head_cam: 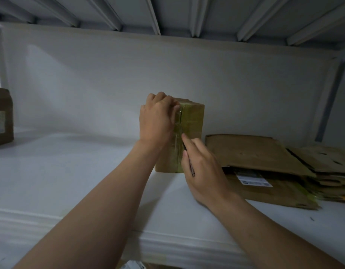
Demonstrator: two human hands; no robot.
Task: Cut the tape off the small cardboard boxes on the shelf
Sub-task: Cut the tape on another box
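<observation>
A small cardboard box [193, 121] stands upright on the white shelf [70, 171], its front face crossed by a vertical strip of clear tape [179, 133]. My left hand [157, 121] grips the box's upper left side, fingers curled over the top edge. My right hand [200, 167] holds a thin dark blade [189, 162] like a pen, its tip pressed against the tape seam about halfway down the box. The box's left side is hidden behind my left hand.
A stack of flattened cardboard boxes [274, 167] lies on the shelf just right of the box. Another closed brown box [1, 117] sits at the far left edge. The shelf's back panel [109, 78] is close behind, with ribbed shelving overhead.
</observation>
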